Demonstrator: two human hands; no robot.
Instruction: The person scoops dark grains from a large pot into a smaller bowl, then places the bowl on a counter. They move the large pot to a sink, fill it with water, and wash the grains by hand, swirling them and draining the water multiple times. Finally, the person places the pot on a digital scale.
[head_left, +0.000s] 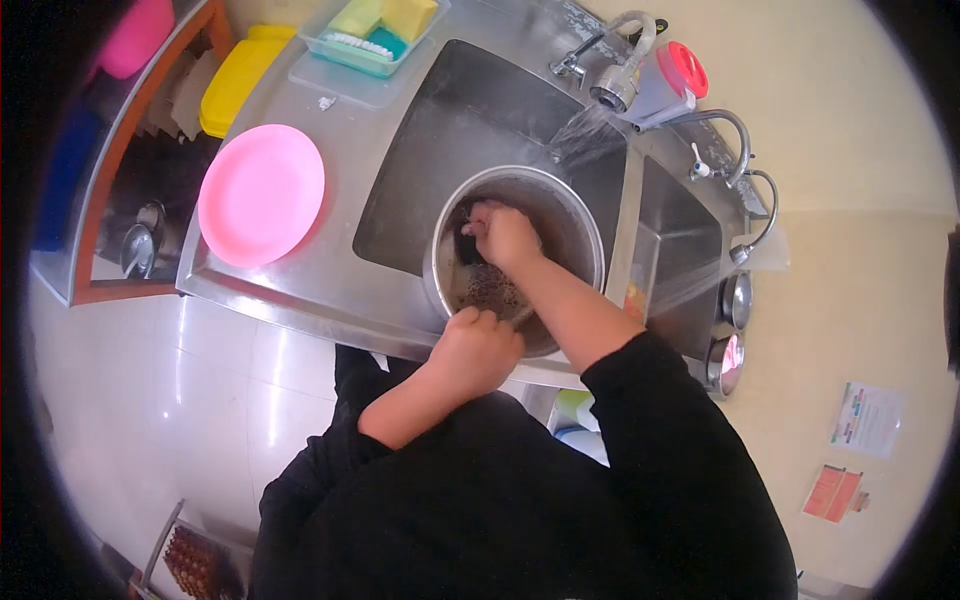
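Observation:
A large metal pot (571, 202) stands tilted at the front of the left basin of a stainless-steel sink (465, 112). My left hand (478, 349) is closed around its near rim. Inside the pot is my right hand (504, 234), its fingers curled near the inner wall. A dark patch shows beside those fingers; whether it is a scrubber or residue, I cannot tell. Dark specks (491, 291) cover part of the pot's bottom. Behind the pot, water sprays from a flexible faucet (616, 88) into the basin.
A pink plate (262, 195) lies on the left drainboard. Behind it is a plastic container (367, 56) with sponges and a brush. A second faucet (741, 253) sprays into the right basin (679, 247). A jug with a red lid (682, 69) stands behind the faucets. Metal bowls (726, 364) sit far right.

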